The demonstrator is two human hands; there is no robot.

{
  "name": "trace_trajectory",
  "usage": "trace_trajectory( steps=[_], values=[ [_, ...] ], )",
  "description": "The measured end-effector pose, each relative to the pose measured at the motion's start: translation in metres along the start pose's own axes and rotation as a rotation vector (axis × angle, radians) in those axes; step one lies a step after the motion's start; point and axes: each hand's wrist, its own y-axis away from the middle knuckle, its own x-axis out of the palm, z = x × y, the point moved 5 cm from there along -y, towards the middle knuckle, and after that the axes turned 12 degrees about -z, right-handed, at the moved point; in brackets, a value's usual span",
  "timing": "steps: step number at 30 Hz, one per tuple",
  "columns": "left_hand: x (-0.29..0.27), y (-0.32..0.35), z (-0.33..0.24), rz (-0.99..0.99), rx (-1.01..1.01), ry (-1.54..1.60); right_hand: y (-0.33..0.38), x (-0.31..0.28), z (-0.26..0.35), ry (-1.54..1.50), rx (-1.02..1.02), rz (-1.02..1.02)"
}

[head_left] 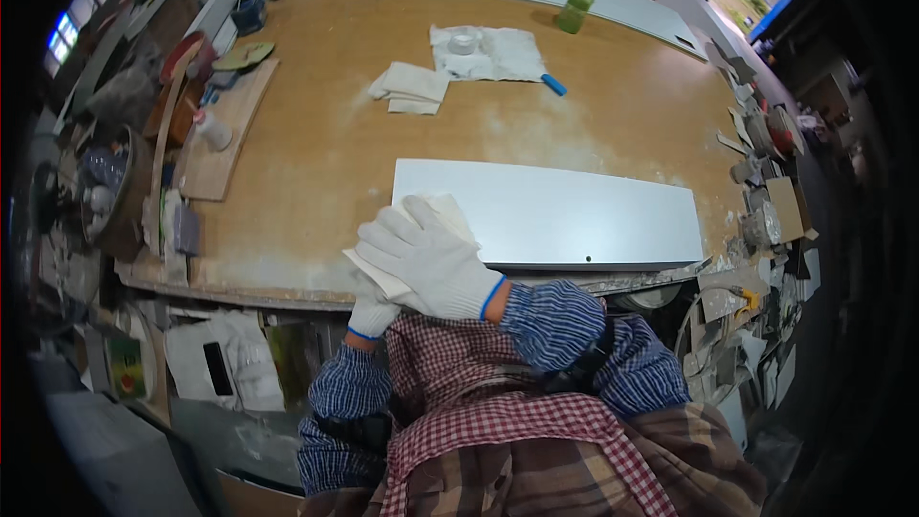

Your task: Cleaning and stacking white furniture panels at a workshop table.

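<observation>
"White, smooth, flat rectangular panel: where is it laid?"

"Along the near side of the broad tan wooden table, its left end reached by both hands."

"How are the hands placed?"

"The right hand, in a white knitted glove edged with blue, is spread flat over a folded off-white cloth, by which the panel's near-left corner is overlapped. The left hand, gloved alike, is mostly covered by them; whether anything is gripped in it cannot be told."

"And beyond the panel?"

"Folded cream cloths and a small blue cylinder are seen lying apart."
</observation>
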Motion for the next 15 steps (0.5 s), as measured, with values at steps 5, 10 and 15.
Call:
trace_trajectory(
  steps=[5, 10, 15],
  values=[
    [0.026, 0.0, -0.078, -0.056, 0.349, -0.179, 0.036, -0.058, 0.005, -0.17, 0.075, 0.188],
    [0.029, 0.018, -0.1, -0.026, 0.219, -0.263, 0.136, -0.199, -0.048, -0.017, 1.027, -0.252],
    [0.035, 0.015, -0.118, 0.007, 0.304, -0.069, 0.127, -0.218, -0.09, 0.669, 0.669, -0.227]
  ],
)
